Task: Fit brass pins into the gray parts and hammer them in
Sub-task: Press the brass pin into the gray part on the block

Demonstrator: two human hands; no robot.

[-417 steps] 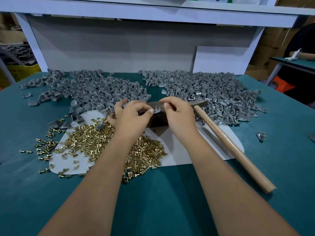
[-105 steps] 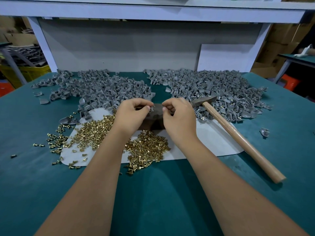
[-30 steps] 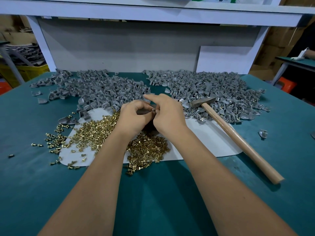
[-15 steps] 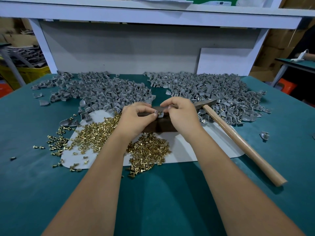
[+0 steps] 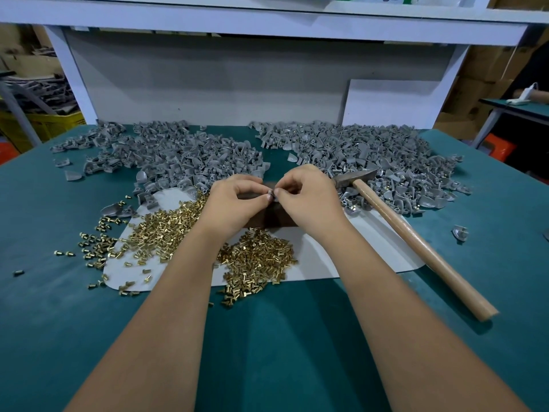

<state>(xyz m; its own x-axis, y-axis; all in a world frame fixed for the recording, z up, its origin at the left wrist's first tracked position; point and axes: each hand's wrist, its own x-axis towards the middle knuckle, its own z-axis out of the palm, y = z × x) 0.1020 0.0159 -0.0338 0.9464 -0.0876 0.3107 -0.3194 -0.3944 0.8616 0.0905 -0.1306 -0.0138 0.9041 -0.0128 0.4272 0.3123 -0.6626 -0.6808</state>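
My left hand (image 5: 234, 203) and my right hand (image 5: 309, 197) meet fingertip to fingertip over a dark block (image 5: 271, 218) on the white mat (image 5: 320, 251). Between the fingertips sits a small gray part (image 5: 271, 194), pinched from both sides; whether a brass pin is in it is hidden. Loose brass pins (image 5: 255, 260) lie heaped on the mat below my hands, with more (image 5: 160, 230) to the left. The hammer (image 5: 416, 242) lies on the table to the right, its head (image 5: 355, 177) against the gray pile.
Two big heaps of gray parts cover the back of the green table, one at left (image 5: 178, 156) and one at right (image 5: 371, 153). A stray gray part (image 5: 460, 232) lies far right. Scattered pins (image 5: 95, 248) spill off the mat's left edge. A white shelf frame stands behind.
My hands have stayed over the block, fingertips drawing closer together on the small gray part. The hammer has not moved.
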